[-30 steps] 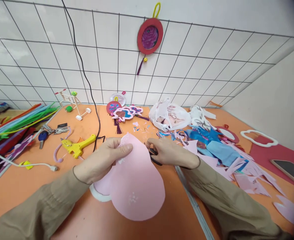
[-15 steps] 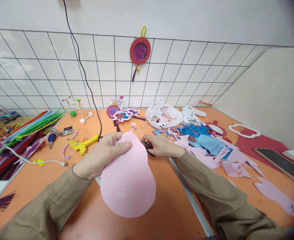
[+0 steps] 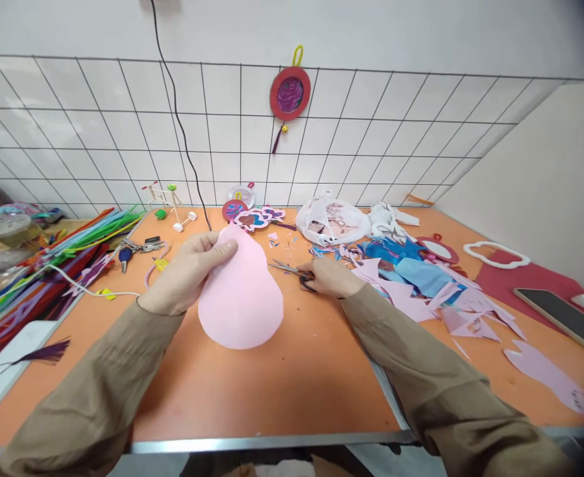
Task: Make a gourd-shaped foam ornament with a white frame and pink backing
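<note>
My left hand (image 3: 195, 268) pinches the upper left edge of a pink paper cutout (image 3: 242, 298), thumb on its face. The cutout is gourd-shaped, narrow at the top and wide and round below, held up above the orange table (image 3: 252, 404). To its right, my right hand (image 3: 334, 277) grips black-handled scissors (image 3: 296, 270). Their blades point left toward the paper, apart from it. Small paper bits (image 3: 285, 245) lie on the table beyond the scissors.
Pink and blue paper scraps (image 3: 421, 285) are heaped at right, near a white plastic bag (image 3: 332, 222) and a phone (image 3: 563, 321). Colourful pipe cleaners (image 3: 83, 242), keys (image 3: 126, 257) and a purple tassel (image 3: 48, 351) lie left. A red round ornament (image 3: 291, 94) hangs on the wall grid.
The cutout and my left hand have shifted up and left, away from the scissors. More of the scissors shows now, and the view has tilted so the table's front edge appears.
</note>
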`<state>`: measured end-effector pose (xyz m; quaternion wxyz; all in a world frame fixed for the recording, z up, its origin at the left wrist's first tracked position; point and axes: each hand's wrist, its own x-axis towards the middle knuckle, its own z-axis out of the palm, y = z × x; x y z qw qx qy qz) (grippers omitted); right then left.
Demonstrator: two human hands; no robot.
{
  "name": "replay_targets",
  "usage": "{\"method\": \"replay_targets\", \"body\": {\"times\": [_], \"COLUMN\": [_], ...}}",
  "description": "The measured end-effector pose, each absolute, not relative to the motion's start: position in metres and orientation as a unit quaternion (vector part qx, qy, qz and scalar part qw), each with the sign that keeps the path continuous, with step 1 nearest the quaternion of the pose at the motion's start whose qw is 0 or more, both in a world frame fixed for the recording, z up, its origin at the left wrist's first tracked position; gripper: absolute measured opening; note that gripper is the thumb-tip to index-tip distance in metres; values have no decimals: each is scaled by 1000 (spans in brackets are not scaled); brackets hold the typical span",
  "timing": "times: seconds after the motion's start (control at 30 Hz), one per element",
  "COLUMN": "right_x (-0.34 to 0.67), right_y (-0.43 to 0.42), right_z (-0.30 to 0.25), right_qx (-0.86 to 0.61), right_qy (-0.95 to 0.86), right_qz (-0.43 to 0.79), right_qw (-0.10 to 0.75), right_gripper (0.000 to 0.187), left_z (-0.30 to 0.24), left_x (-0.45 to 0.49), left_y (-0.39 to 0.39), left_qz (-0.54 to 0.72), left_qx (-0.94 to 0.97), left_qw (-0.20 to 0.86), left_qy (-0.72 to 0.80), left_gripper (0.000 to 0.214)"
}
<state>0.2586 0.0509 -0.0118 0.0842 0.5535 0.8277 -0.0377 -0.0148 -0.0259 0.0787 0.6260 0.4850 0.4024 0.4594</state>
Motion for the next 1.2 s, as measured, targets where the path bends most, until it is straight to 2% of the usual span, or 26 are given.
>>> {"method": "replay_targets", "body": {"times": [0.1, 0.2, 0.3, 0.53, 0.63, 0.67, 0.77, 0.83, 1.0, 1.2], "right_x": [260, 258, 257, 264, 267, 267, 265, 258, 231, 218], "right_y": [54, 57, 60, 68, 67, 67, 61, 55, 33, 14], "right_z": [-14, -17, -21, -18, -13, -11, -3, 4, 14, 16], "right_qx": [556, 577, 609, 594, 594, 600, 610, 590, 527, 478], "right_qy": [826, 812, 788, 795, 794, 790, 785, 797, 829, 857], "right_qz": [-35, -47, -55, -103, -118, -117, -109, -127, -182, -192], "right_qw": [85, 81, 66, 61, 62, 59, 23, -7, -37, -37], "right_gripper": [38, 36, 37, 46, 45, 43, 37, 34, 29, 25], "left_z": [64, 35, 4, -20, -13, -8, 12, 24, 18, 2], "left_x": [-24, -20, -7, 25, 17, 8, -42, -84, -152, -156], "left_y": [-25, -28, -32, -20, -12, -9, -3, 2, 16, 25], "left_qz": [467, 419, 329, 322, 329, 331, 267, 171, 85, 55], "left_qx": [461, 490, 618, 723, 742, 745, 729, 654, 587, 583], "left_qw": [615, 600, 506, 340, 283, 254, 68, -11, -14, 49], "left_qy": [437, 475, 503, 508, 511, 521, 627, 737, 805, 809], "left_gripper": [31, 31, 30, 8, 26, 29, 31, 32, 24, 19]}}
